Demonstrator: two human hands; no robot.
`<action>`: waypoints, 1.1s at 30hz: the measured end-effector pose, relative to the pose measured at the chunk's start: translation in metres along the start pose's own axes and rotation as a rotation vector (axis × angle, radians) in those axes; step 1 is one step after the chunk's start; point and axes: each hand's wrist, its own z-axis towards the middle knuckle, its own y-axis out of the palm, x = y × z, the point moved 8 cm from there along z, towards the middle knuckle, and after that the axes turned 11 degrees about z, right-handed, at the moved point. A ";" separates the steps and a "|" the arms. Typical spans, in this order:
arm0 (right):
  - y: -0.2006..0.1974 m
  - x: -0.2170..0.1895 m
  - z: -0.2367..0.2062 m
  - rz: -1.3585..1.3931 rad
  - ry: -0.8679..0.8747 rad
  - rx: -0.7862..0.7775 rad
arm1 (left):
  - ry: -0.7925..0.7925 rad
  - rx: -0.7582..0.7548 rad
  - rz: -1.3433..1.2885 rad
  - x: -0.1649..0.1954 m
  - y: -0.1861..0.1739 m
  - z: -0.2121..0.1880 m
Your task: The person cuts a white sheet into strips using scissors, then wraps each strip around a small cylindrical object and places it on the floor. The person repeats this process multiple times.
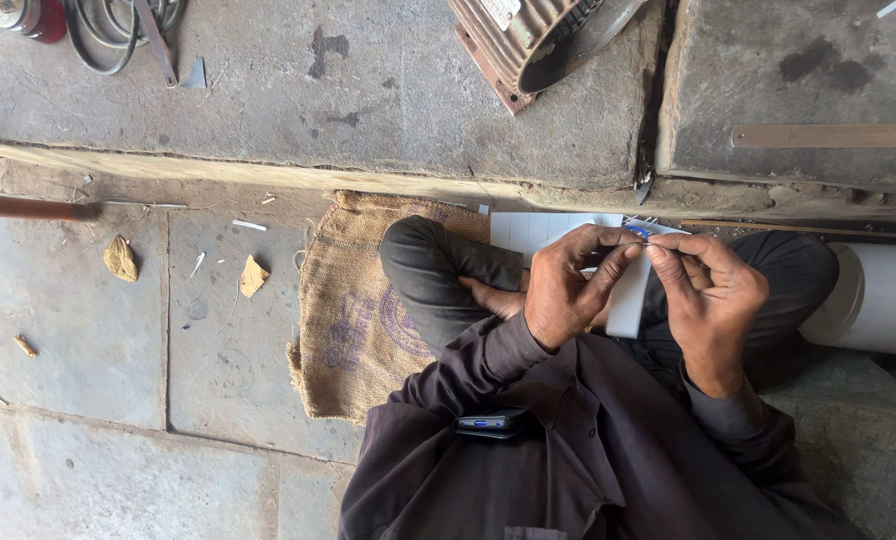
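Head view looks straight down on a person seated cross-legged on a burlap sack (pixel 353 310) spread over the stone floor, with both hands raised over the lap. The left hand (pixel 566 290) is closed to a pinch, thumb and forefinger meeting on one end of a small thin piece (pixel 636 233) with a blue tip; it is too small to say what it is. The right hand (pixel 713 290) is curled the same way, its fingertips pinching the other end, so the two hands almost touch above a white sheet (pixel 540 230) that lies across the knees. To do this fine work well, the pinch should probably stay light and close to the tip, with the wrists braced against the knees or each other so that neither hand trembles. Holding the piece over the white sheet looks wise: anything dropped would show up there instead of being lost among the scraps on the floor. A white pipe (pixel 883 300) lies just beside the right knee, well clear of the hands. Up on the raised stone ledge (pixel 368 110) rest a ribbed motor housing (pixel 533 40), a flat ruler (pixel 828 135) and a coil of cable (pixel 118 30), all well apart from the work.
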 end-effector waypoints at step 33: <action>-0.003 -0.003 -0.005 -0.047 -0.094 0.019 | -0.116 -0.123 -0.310 -0.024 0.017 -0.003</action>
